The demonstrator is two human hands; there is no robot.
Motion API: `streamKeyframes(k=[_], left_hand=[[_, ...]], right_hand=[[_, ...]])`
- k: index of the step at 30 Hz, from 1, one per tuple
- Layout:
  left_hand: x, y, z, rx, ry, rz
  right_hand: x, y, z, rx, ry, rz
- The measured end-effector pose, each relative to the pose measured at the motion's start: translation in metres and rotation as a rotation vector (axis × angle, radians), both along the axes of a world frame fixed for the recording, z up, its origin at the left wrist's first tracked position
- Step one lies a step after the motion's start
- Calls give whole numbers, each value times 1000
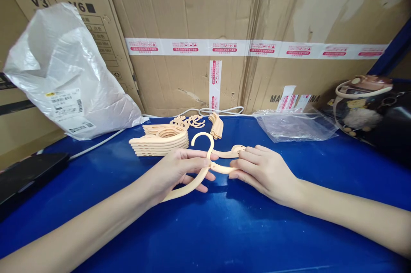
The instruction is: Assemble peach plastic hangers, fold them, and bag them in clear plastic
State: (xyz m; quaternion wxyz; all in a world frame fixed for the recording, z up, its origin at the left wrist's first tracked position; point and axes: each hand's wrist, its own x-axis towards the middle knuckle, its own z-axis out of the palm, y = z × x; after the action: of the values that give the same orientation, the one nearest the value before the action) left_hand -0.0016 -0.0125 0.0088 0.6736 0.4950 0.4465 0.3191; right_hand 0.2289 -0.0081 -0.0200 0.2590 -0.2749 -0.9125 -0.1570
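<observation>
A beige plastic folding hanger point(192, 185) is held above the blue tabletop, its curved hook point(203, 134) pointing up. My left hand point(175, 169) pinches it at the joint below the hook, thumb in front and fingers behind. My right hand point(268, 173) grips the short right arm of the hanger, fingers closed around its outer end. Just behind that hand lies another loose beige hanger arm point(228, 154), partly hidden by the fingers. Further back are a neat stack of beige hanger pieces point(159, 146), a small heap of hooks point(192, 121) and a bundle of curved arms point(216, 126).
Cardboard boxes point(186, 12) wall off the back of the blue table point(205, 238). At left stand a white plastic parcel bag point(70, 67) and a dark flat device point(35, 179). A clear plastic bag point(295, 125), a white cable point(221, 112) and a transparent container point(359, 108) lie toward the back and right.
</observation>
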Motion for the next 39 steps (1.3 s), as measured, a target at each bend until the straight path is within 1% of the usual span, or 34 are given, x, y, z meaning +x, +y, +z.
streamKeyframes(k=[6,10,14,17,21,23,26,31,33,39], left_hand=[[-2,1,-1,13,45,-32],[-5,3,-3,27,74,-74],[-5,4,-6,47,108,-117],[-3,4,-7,94,159,-158],[-1,5,-10,168,241,-257],[-1,5,-11,212,273,-283],[-2,4,-12,263,346,-286],[-2,1,-14,237,406,-280],[-2,1,-15,276,431,-291],[-2,-3,-11,474,489,-278]], right_hand=[[0,-4,-1,-23,-16,22],[1,-4,-3,-10,-37,19],[1,-5,-3,-28,-60,22],[1,-6,-2,-42,-71,24],[1,-8,-1,-58,-85,20],[0,-8,-1,-46,-85,31],[0,-9,-2,-17,-89,47],[-2,-10,-3,50,-104,34],[-2,-10,-3,43,-98,31],[-1,-9,-2,13,-82,24]])
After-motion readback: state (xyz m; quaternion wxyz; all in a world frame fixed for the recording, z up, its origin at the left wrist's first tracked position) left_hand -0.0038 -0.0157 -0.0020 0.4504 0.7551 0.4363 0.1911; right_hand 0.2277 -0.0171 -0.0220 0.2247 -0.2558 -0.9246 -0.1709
